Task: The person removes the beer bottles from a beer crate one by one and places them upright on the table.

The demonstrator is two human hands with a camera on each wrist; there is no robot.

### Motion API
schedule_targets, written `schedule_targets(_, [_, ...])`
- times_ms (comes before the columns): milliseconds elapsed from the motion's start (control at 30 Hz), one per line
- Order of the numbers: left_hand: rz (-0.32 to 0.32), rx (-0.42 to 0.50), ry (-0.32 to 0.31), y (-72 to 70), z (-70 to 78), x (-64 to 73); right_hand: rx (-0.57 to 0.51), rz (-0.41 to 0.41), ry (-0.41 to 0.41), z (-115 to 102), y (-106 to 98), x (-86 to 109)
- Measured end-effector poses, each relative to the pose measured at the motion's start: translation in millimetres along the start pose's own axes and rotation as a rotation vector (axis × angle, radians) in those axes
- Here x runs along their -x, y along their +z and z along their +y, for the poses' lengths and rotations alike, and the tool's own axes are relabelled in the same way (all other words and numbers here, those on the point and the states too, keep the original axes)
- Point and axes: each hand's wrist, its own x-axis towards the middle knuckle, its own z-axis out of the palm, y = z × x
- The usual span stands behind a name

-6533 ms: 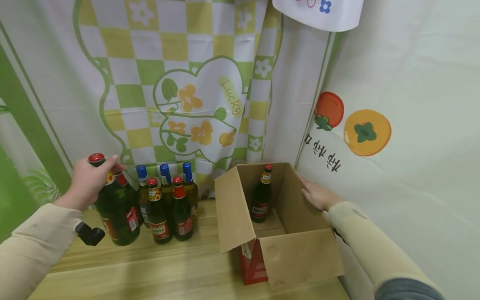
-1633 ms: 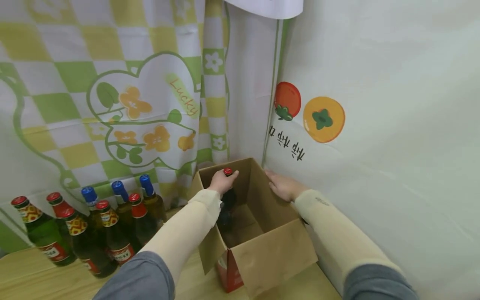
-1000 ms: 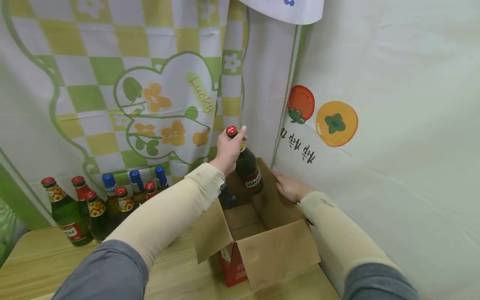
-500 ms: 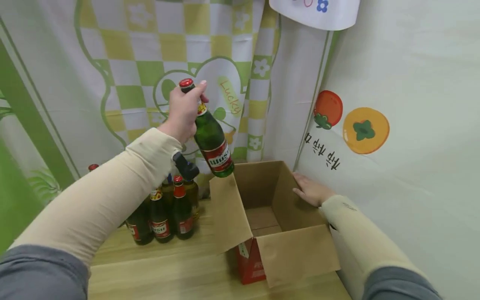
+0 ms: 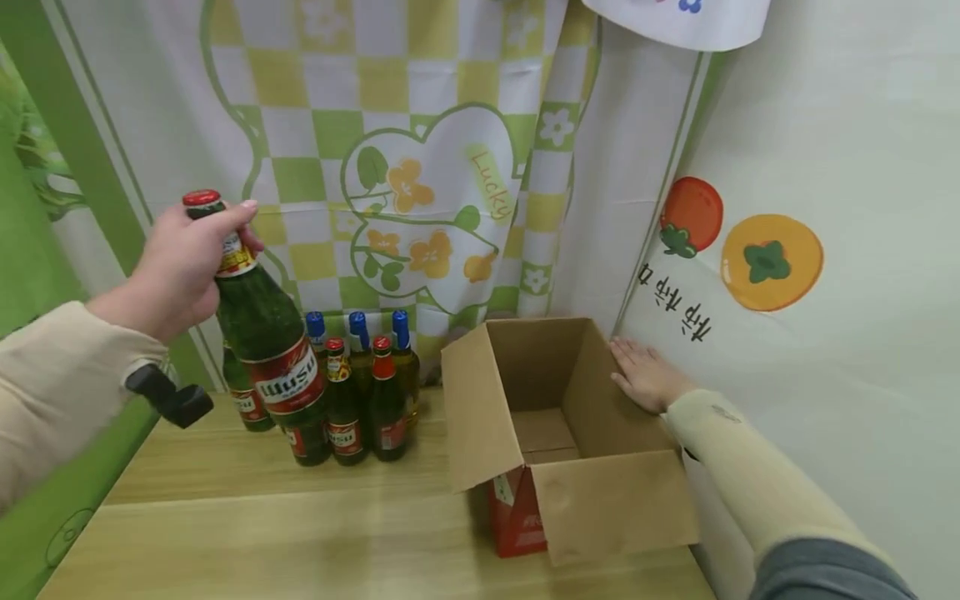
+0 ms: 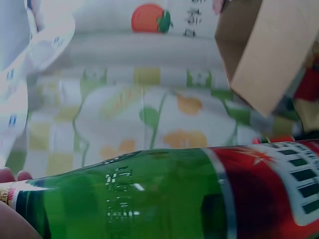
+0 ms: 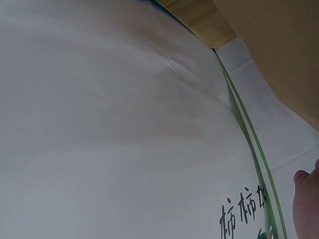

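My left hand grips the neck of a green beer bottle with a red cap and a red-and-white label. The bottle tilts in the air above the left part of the table, partly in front of other bottles. In the left wrist view its green glass and label fill the lower half. My right hand rests with straight fingers on the right wall of an open cardboard box. Only the box's bare inner walls and bottom show inside it. Part of that hand shows at the right wrist view's edge.
Behind the held bottle stand several bottles, including a red-capped bottle and a blue-capped bottle. A patterned curtain hangs behind the wooden table. A white wall covering rises close at the right.
My left hand reached into the box, lifted the green beer bottle out and carried it left over the table. An earlier held bottle joined the group at left. My right hand stayed at the box.
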Motion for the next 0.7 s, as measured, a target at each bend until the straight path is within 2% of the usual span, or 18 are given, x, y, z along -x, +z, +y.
schedule_targets(133, [0.043, -0.013, -0.081, -40.5, -12.4, 5.2, -0.024, 0.009, -0.005, 3.6, 3.8, -1.1])
schedule_targets(233, [0.099, -0.008, -0.117, -65.5, -31.8, 6.3, -0.029, 0.002, -0.003, 4.9, 4.5, -2.6])
schedule_targets(433, [0.2, -0.088, -0.073, -93.4, -83.4, -0.4, -0.065, -0.018, 0.007, 5.7, -0.1, 1.9])
schedule_targets(500, [0.221, -0.144, -0.061, -100.4, -98.8, -3.5, -0.071, -0.013, 0.004, 4.7, 0.2, 2.6])
schedule_targets(700, [0.291, -0.192, -0.119, -117.3, -138.8, -12.4, -0.068, 0.011, -0.015, 0.5, 0.5, -0.3])
